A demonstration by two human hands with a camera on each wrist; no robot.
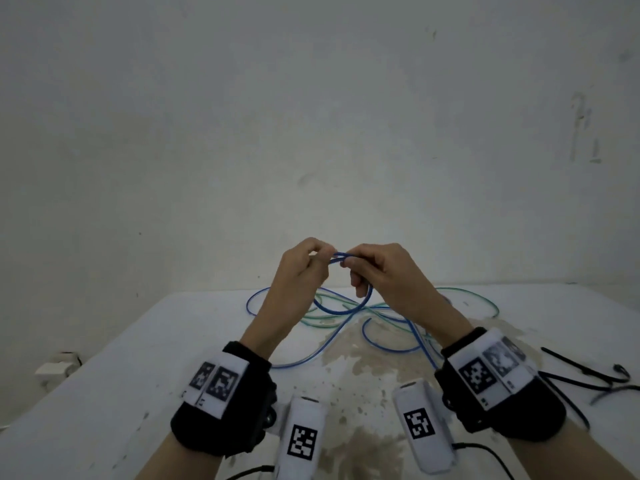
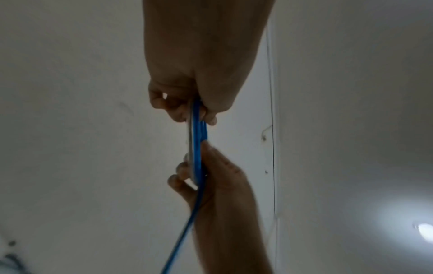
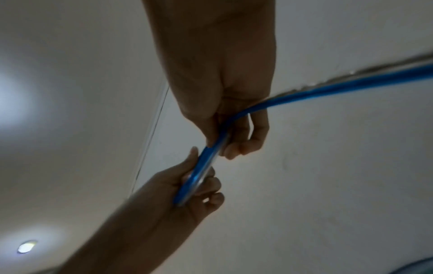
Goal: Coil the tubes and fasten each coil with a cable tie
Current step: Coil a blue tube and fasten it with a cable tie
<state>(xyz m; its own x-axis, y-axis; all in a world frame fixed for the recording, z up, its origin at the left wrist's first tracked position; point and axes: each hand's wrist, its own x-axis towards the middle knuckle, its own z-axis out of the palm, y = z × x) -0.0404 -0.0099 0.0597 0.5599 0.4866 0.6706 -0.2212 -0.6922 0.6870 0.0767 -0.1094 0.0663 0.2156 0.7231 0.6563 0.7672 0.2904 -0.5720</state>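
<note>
My left hand (image 1: 322, 258) and right hand (image 1: 350, 262) are raised above the table and meet fingertip to fingertip. Both pinch the top of a small loop of blue tube (image 1: 346, 309); the loop hangs below my hands. In the left wrist view my left hand (image 2: 199, 115) grips doubled strands of the blue tube (image 2: 198, 144), with the right hand below. In the right wrist view my right hand (image 3: 222, 146) pinches the blue tube (image 3: 201, 170), which trails off to the right. A green tube (image 1: 467, 292) lies tangled with the blue one on the table.
The white table (image 1: 121, 375) has a stained brown patch near its middle. Several black cable ties (image 1: 585, 374) lie at the right, beside my right wrist. A bare wall stands close behind the table. A small white object (image 1: 57, 365) sits off the table's left edge.
</note>
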